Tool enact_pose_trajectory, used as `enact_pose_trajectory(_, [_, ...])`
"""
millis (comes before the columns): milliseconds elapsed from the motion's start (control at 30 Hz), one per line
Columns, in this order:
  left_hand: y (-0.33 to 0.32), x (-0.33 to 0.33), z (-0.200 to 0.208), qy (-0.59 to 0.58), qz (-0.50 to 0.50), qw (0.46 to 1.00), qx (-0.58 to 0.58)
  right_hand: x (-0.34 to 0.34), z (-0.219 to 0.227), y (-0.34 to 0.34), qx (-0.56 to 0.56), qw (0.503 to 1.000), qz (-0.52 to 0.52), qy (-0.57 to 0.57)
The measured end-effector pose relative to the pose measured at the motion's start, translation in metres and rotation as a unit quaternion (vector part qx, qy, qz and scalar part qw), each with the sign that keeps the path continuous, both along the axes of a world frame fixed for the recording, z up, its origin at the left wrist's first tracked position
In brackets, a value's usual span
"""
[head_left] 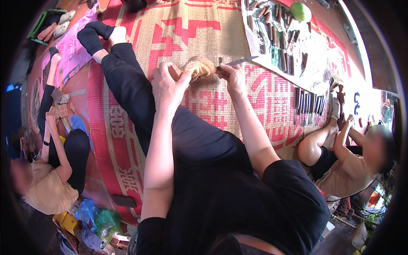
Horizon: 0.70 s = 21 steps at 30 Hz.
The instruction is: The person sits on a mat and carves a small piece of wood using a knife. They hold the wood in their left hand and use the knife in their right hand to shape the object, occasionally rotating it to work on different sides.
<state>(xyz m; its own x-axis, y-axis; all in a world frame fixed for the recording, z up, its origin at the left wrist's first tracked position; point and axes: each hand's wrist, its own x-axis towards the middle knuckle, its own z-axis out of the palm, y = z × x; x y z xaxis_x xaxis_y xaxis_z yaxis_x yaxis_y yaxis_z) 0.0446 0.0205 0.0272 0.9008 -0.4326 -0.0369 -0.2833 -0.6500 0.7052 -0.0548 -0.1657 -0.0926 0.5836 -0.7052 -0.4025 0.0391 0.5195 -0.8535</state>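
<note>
A rounded, pale wood carving (199,67) is raised above the woven mat in front of me. My left hand (170,85) is closed round its left side, where a reddish-brown flat-ended wooden piece (173,73) shows between thumb and fingers. I cannot tell whether that piece belongs to the carving. At the carving's right side, my right hand (233,78) pinches a knife (243,61), its grey blade pointing away to the right. The fingers hide most of the knife's grip. Both forearms reach forward over my dark trousers.
Carving tools (278,36) with wooden handles lie on a sheet at far right, beside a green ball-like object (300,12). A row of tools (309,102) lies on the mat (204,38). People sit left (51,187) and right (348,170). Plastic bags (106,223) lie lower left.
</note>
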Motion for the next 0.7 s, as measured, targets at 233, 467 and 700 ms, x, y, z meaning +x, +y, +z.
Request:
enact_pose_trajectory(233, [0.000, 0.002, 0.003, 0.010, 0.008, 1.000, 0.023, 0.005, 0.014, 0.009, -0.037, 0.999, 0.015, -0.019])
enact_pose_trajectory(467, [0.000, 0.002, 0.000, 0.009, 0.006, 1.000, 0.007, 0.003, -0.006, -0.013, 0.010, 0.999, -0.043, 0.018])
enact_pose_trajectory(700, [-0.003, 0.001, 0.006, 0.016, 0.013, 0.999, 0.026, 0.006, 0.003, 0.011, -0.040, 0.999, 0.010, -0.008])
